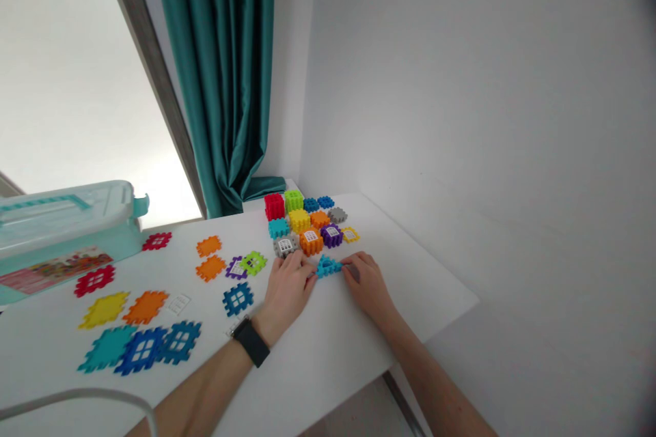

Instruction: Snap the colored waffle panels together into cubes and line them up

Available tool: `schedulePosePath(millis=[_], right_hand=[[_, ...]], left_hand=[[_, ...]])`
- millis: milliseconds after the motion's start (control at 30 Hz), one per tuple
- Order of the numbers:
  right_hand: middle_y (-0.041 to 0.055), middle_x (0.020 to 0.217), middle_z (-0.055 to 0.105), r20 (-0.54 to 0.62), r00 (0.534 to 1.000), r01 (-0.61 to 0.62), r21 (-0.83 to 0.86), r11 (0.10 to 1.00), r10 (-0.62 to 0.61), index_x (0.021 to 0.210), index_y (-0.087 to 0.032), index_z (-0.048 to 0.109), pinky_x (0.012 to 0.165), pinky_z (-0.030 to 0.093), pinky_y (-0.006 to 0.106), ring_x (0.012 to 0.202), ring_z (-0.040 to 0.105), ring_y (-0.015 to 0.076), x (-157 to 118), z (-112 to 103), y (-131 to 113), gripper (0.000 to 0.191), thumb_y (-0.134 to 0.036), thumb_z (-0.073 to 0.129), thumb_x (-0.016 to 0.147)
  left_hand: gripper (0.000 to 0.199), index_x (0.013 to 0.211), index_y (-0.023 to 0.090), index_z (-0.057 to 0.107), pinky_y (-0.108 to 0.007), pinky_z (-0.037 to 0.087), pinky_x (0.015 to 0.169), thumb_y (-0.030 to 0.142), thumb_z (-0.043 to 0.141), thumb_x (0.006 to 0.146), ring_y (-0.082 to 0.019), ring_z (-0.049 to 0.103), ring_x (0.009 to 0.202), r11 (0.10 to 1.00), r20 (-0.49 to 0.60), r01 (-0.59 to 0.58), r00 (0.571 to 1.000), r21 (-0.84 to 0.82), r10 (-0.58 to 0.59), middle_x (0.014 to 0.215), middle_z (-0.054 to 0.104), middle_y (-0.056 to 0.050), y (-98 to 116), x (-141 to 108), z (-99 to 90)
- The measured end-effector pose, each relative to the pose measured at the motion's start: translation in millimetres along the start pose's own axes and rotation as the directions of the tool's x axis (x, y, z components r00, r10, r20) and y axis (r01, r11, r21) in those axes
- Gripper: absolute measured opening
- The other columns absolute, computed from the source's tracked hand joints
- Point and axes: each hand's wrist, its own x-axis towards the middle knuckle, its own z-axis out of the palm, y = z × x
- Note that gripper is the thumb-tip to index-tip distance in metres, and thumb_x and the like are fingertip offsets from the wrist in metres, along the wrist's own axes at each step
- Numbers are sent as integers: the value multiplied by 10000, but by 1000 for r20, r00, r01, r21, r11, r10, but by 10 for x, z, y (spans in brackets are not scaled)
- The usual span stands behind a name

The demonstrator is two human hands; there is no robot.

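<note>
A light blue triangular waffle block (326, 266) sits on the white table (328, 355), held between my left hand (285, 295) and my right hand (367, 285). Fingertips from each hand press its opposite corners. Just beyond it stands a tight group of several colourful hollow block cubes, including a grey one (285, 245), an orange one (311, 241) and a purple one (331, 235). My left fingers nearly reach the grey cube. A black watch (251, 342) circles my left wrist.
Flat waffle pieces lie to the left, including a dark blue one (238, 299) and a red one (94, 280). A pale teal plastic storage box (64, 232) stands at the far left. A white wall (461, 116) bounds the right, and a cable (82, 396) crosses the lower left.
</note>
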Motion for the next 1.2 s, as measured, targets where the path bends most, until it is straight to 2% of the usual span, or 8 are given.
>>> schedulePosePath(millis=[333,667,1200], right_hand=[[78,974,663,29,999,-20,-53,998,22,916,-216,652,888,457,438,970,589,261,-3,23,-3,112,-204,542,901],[73,1015,669,92,993,-64,-131,989,76,931,-215,661,887,432,385,1005,589,246,6,-8,-52,112,-211,552,903],[82,1018,649,79,995,-52,-186,981,68,902,-218,666,848,441,378,992,579,257,-16,14,-43,78,-192,603,866]], left_hand=[[97,905,225,708,-398,384,806,232,615,932,-231,580,951,1000,19,-6,1000,12,6,959,611,-44,7,-4,-18],[138,928,230,719,-409,358,860,264,586,948,-233,582,1007,998,103,65,992,27,-67,1053,618,-48,29,8,-61],[111,902,226,719,-423,348,870,297,637,925,-247,567,1029,998,96,41,994,43,-45,1052,634,-53,-2,2,-13]])
